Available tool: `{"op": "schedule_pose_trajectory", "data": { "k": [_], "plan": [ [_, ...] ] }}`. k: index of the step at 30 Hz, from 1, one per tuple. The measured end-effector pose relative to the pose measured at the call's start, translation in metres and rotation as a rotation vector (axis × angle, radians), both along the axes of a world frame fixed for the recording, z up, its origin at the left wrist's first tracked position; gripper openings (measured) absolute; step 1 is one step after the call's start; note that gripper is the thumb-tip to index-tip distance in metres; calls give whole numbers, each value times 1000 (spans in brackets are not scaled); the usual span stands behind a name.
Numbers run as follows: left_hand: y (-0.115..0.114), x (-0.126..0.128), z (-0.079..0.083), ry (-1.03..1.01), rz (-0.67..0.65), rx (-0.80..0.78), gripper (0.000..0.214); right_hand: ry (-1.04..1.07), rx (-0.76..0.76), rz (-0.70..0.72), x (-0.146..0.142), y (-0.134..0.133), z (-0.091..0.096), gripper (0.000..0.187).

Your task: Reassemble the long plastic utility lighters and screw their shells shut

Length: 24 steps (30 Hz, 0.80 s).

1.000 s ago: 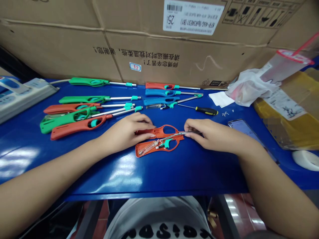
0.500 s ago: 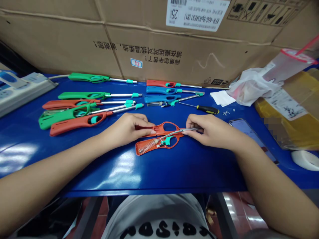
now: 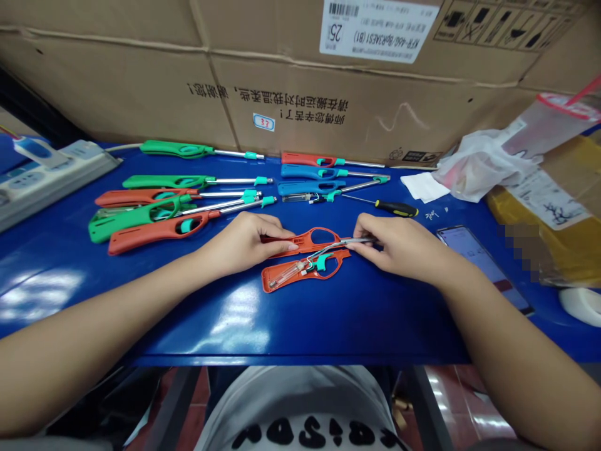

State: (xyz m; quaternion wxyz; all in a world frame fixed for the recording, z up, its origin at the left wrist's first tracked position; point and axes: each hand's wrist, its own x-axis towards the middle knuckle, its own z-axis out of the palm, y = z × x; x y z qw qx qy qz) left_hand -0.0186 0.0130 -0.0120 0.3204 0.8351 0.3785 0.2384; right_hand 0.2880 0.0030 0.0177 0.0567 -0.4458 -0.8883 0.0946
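Observation:
My left hand (image 3: 241, 244) pinches the rear of an orange lighter shell half (image 3: 307, 240), its thumb on the near edge. At the shell's front end, my right hand (image 3: 397, 247) grips a metal lighter tube (image 3: 353, 240), most of it hidden by the fingers. Just below lies the other orange shell half (image 3: 266, 279), open side up on the blue table. Inside it are a clear fuel tank (image 3: 287, 273) and a turquoise trigger (image 3: 322, 262). A thin pale tube or wire (image 3: 321, 251) runs from these parts toward the metal tube.
Several orange and green lighters (image 3: 159, 232) lie at left; orange and blue ones (image 3: 312, 170) lie at the back. A screwdriver (image 3: 397, 208), phone (image 3: 483, 269) and bagged cup (image 3: 530, 138) are at right. A power strip (image 3: 61, 178) sits left, before a large cardboard box (image 3: 282, 88).
The whole view has shifted slightly. The lower shell half's front end now lies a little farther from the metal tube. Both hands keep their grips.

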Motion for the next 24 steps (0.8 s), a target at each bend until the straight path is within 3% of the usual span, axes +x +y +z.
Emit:
{"op": "schedule_pose_trajectory", "data": {
  "k": [7,12,15,18,20,24],
  "plan": [
    [-6,5,5,16,-8,104,29,18,40,-9,-2,3,-5,14],
    [1,-1,6,-12,23,23,28,252,20,24,0,8,-9,14],
    [4,-4,10,-9,105,14,27,212,2,64,2,10,-8,13],
    [1,-5,19,-105,177,-110,28,194,-60,112,4,11,-7,11],
    [-5,-5,27,-182,132,-172,27,190,-77,135,6,11,-6,10],
    [-24,0,36,-91,-156,-100,23,168,-72,177,8,12,-6,8]
  ]
}}
